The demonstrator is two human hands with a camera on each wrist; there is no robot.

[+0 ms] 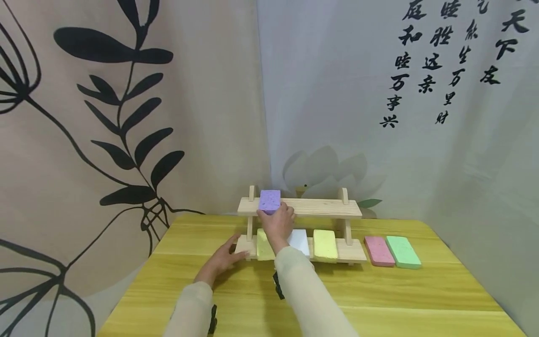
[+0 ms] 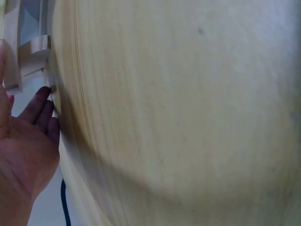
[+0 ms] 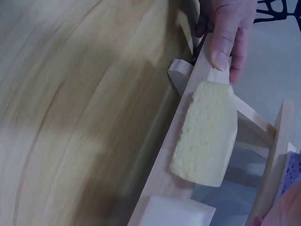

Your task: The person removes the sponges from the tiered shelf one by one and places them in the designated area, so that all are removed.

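Observation:
A two-tier wooden rack (image 1: 320, 207) stands at the back of the table. My right hand (image 1: 279, 225) holds a purple sponge (image 1: 269, 201) upright at the left of its upper shelf; only a corner of this sponge (image 3: 292, 172) shows in the right wrist view. My left hand (image 1: 223, 261) grips the left end of the lower shelf, thumb (image 3: 219, 59) on the plank and fingers on its far side. On the lower shelf are a pale yellow sponge (image 3: 207, 136), a white sponge (image 1: 299, 241) partly behind my right arm, and another yellow sponge (image 1: 325, 245).
A pink sponge (image 1: 380, 251) and a green sponge (image 1: 403, 252) lie side by side on the wood-grain table (image 1: 379, 299), right of the rack. Printed curtains (image 1: 219, 117) hang behind the table. A dark cable (image 2: 65, 202) hangs beyond the table edge in the left wrist view.

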